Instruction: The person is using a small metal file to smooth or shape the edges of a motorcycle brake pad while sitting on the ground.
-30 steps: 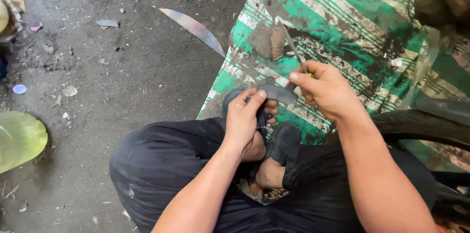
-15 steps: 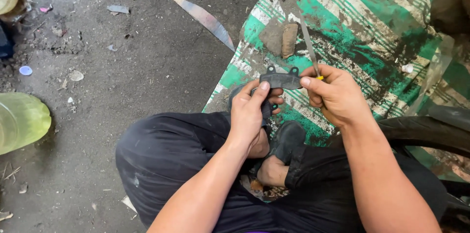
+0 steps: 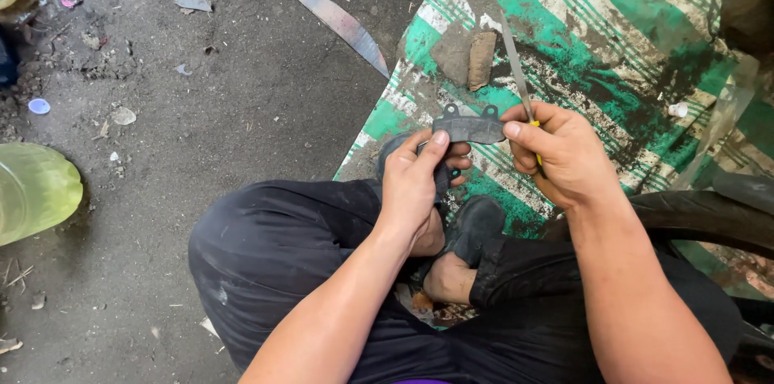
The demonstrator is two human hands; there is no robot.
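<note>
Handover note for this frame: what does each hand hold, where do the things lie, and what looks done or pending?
Left hand: grips the dark brake pad by its left end, above the lap.
Right hand: pinches the pad's right end and holds a thin metal file, tip pointing away.
Nearby: green striped mat, curved blade on the ground.
Done or left: the file is off the pad; progress cannot be told.

no packages, labels, signs or screens in view

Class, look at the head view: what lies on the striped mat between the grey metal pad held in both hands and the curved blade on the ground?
In the head view, only bare striped mat and dirt separate the pad from the blade.
</note>
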